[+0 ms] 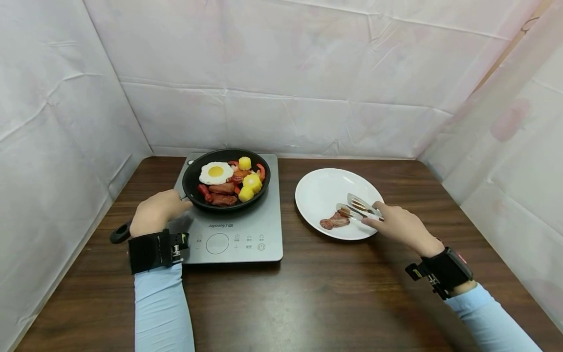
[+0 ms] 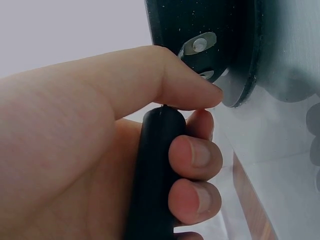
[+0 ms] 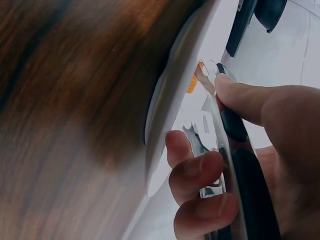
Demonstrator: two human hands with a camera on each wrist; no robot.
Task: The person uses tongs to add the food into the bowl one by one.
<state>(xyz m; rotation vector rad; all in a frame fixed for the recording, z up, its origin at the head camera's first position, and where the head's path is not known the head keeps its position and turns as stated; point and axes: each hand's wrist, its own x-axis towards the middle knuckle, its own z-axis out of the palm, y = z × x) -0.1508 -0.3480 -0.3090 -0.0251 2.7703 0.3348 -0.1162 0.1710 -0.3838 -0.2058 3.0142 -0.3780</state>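
Note:
A black frying pan sits on a grey induction cooker, filled with a fried egg, sausages and yellow corn pieces. My left hand grips the pan's black handle, fingers and thumb curled round it. My right hand holds metal tongs, whose tips rest over a bacon strip lying on a white plate. In the right wrist view the fingers wrap the tongs beside the plate's rim.
The dark wooden table is walled in by white sheeting at the back and both sides. The pan handle's end sticks out toward the left wall. Bare tabletop lies in front of the cooker and plate.

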